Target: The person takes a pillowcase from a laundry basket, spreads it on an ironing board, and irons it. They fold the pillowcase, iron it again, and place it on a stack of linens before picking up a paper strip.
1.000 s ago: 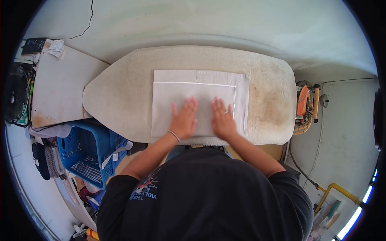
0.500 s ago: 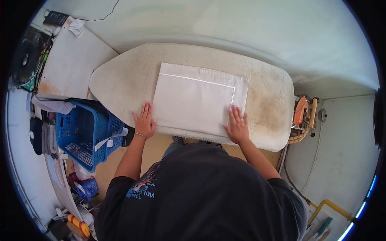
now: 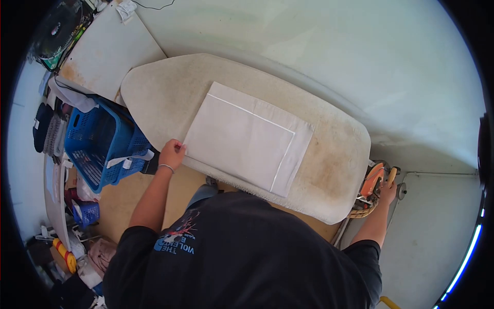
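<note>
A folded white cloth (image 3: 242,139) with a pale stripe along two sides lies flat on the padded ironing board (image 3: 164,92). At its near left corner is my left hand (image 3: 172,154), fingers curled and pinched at the cloth's edge. My right hand (image 3: 388,192) reaches past the board's right end and is closed around the handle of an orange iron (image 3: 373,180). The iron rests in a holder with a wicker rim (image 3: 364,212); its underside is hidden.
Blue plastic baskets (image 3: 114,172) stand to the left, below a white table (image 3: 110,51). A fan (image 3: 56,31) is at the upper left. The wall (image 3: 309,46) runs behind the board. Folded dark and grey textiles (image 3: 49,126) lie at far left.
My right hand has left the cloth and moved right to the iron's handle. My left hand has gone from lying flat to curled at the cloth's corner. The view has turned.
</note>
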Motion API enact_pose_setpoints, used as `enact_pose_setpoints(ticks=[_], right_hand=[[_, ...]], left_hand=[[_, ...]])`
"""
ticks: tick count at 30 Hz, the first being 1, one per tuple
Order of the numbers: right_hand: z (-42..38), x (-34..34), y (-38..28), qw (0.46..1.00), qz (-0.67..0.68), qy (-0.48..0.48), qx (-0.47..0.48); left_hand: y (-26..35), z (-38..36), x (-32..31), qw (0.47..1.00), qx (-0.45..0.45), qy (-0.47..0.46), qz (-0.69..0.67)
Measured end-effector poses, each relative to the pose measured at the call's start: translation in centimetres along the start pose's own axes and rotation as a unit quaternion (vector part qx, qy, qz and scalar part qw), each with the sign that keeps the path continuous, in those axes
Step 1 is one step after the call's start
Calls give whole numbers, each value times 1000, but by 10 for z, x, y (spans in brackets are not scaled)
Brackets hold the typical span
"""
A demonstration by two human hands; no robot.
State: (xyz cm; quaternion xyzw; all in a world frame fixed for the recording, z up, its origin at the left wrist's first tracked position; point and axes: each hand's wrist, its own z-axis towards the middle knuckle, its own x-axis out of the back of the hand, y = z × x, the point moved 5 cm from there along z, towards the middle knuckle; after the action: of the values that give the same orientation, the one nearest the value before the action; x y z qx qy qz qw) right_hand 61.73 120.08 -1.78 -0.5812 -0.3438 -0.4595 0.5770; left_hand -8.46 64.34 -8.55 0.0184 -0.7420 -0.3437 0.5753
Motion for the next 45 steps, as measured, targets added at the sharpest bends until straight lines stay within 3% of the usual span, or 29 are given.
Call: enact_pose_setpoints(ticks=[1, 4, 5, 6, 9, 11, 13, 15, 17, 19, 20, 21, 25, 30, 32, 35, 37, 38, 40, 43, 45], right_hand=[[4, 0, 5, 993, 111, -17, -32], [28, -8, 38, 999, 28, -15, -22], [14, -10, 35, 958, 235, -94, -132], [-1, 0, 24, 960, 232, -90, -131], [-53, 28, 8, 863, 469, -38, -185], [-85, 44, -21, 864, 468, -62, -174], [-120, 62, -65, 866, 464, -88, -161], [-154, 65, -125, 900, 369, -200, -116], [-177, 50, -181, 921, 244, -304, -18], [-218, 32, -263, 948, 77, -289, 105], [-218, 1, -282, 935, 45, -273, 223], [-236, -14, -327, 917, 13, -300, 261], [-293, -82, -454, 874, 14, -348, 340], [-326, -138, -554, 828, -55, -416, 372], [-328, -159, -589, 806, -36, -325, 493], [-318, -188, -632, 796, -18, -303, 524], [-322, -191, -639, 786, 23, -525, 325], [-326, -188, -637, 787, 26, -528, 317], [-346, -183, -629, 722, 7, -615, 317], [-393, -176, -604, 685, -34, -636, 354], [-433, -186, -579, 640, -41, -654, 401]], left_hand=[[-8, 5, 0, 999, 21, -36, -27], [-13, 8, 6, 992, 37, -101, -65], [-17, 13, 7, 989, 26, -127, -76], [-21, 16, 5, 984, 15, -154, -89], [-33, 22, 0, 961, 40, -246, -115], [-34, 26, 0, 951, 44, -265, -152], [-37, 27, -2, 938, 51, -284, -190], [-36, 29, -3, 923, 33, -295, -242], [-40, 29, -7, 914, 34, -300, -272], [-44, 30, -10, 904, 34, -303, -299], [-46, 30, -11, 903, 31, -299, -306], [-47, 30, -12, 903, 27, -293, -314], [-45, 26, -12, 898, 29, -288, -332], [-48, 24, -17, 882, 38, -276, -379], [-47, 19, -17, 887, 32, -262, -379], [-42, 14, -12, 903, 20, -231, -361], [-42, 10, -10, 914, 11, -220, -340], [-42, 10, -10, 919, -2, -209, -333], [-47, 10, -11, 924, -16, -205, -323], [-57, 12, -6, 911, -16, -178, -371], [-70, 20, 8, 883, -4, -96, -459]])
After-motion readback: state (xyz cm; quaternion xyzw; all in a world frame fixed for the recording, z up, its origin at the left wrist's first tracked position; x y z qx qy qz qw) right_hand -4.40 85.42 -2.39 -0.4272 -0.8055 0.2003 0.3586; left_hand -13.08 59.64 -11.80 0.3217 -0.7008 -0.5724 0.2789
